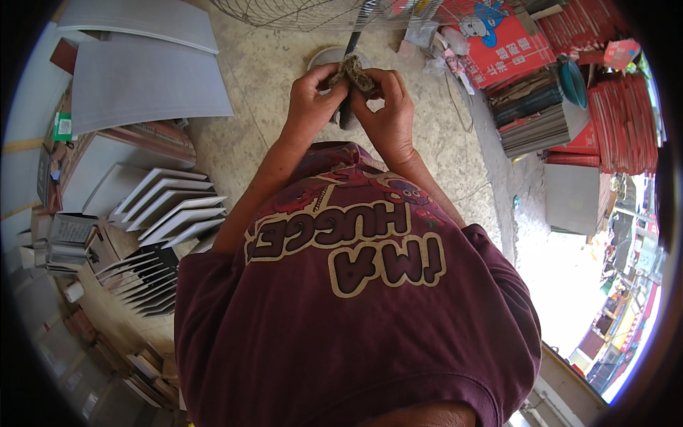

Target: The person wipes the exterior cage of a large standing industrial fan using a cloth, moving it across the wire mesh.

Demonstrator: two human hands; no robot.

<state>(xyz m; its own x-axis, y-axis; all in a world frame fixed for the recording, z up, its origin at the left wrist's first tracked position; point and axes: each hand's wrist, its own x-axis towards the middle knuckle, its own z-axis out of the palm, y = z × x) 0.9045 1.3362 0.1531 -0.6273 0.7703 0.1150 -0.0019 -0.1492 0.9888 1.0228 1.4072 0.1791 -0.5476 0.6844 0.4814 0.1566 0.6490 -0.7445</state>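
My left hand (pixel 311 98) and my right hand (pixel 388 110) meet in front of my chest, both gripping a small crumpled brownish cloth or sponge (pixel 354 71) between fingers and thumbs. The piece is dirty and folded, held above the concrete floor (pixel 270 78). Just beyond it a dark upright pole (pixel 353 43) rises from a round grey base (pixel 324 55), partly hidden by my hands. My maroon printed shirt (pixel 356 299) fills the lower middle of the view.
Grey tile sheets (pixel 142 85) lie at the upper left, and white tile samples stand in a rack (pixel 171 206) on the left. Stacks of red and grey boxes (pixel 562 99) stand at the right. A wire fan guard (pixel 299 13) is at the top. A bright street lies at the lower right.
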